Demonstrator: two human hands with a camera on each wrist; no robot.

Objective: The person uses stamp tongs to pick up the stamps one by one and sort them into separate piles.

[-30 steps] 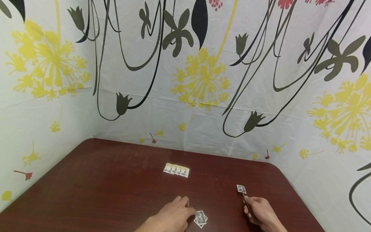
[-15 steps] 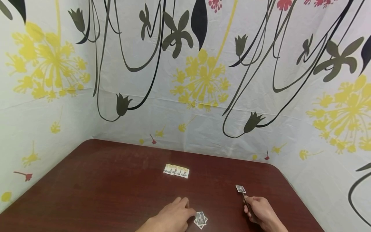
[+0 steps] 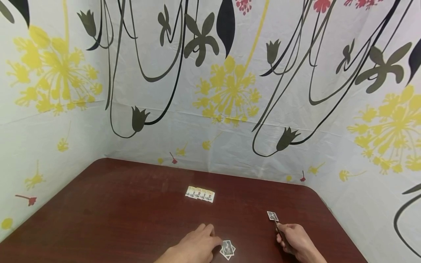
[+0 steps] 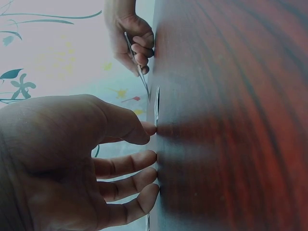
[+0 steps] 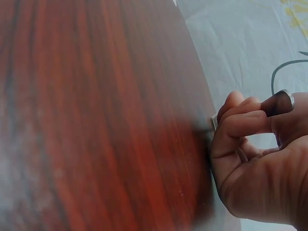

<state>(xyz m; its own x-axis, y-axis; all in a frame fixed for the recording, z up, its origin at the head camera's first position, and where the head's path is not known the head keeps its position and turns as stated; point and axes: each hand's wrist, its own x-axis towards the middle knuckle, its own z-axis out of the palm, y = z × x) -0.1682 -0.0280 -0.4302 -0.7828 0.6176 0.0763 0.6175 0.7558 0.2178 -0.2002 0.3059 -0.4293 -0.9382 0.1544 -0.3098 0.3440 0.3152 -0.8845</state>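
Note:
My right hand (image 3: 296,239) grips slim metal tweezers (image 4: 137,65), pointing forward low over the table. A small white-bordered card (image 3: 272,216) with a grey picture is at their tips; whether the tips pinch it I cannot tell. My left hand (image 3: 197,244) rests its fingertips on the tabletop, fingers loosely bent, with nothing held. Beside its thumb lies a small pile of similar cards (image 3: 227,248), fanned at different angles. From the left wrist view, the pile (image 4: 157,106) appears edge-on, close to the thumb and index fingertip.
Farther back, a row of several overlapping yellow-and-white cards (image 3: 200,194) lies on the dark red wooden table (image 3: 131,204). A white cloth (image 3: 164,138) with flower prints hangs around the table's far and side edges.
The card at the tweezer tips has shifted slightly left and turned a little. Both hands stay nearly where they were, and the head view has tilted very slightly.

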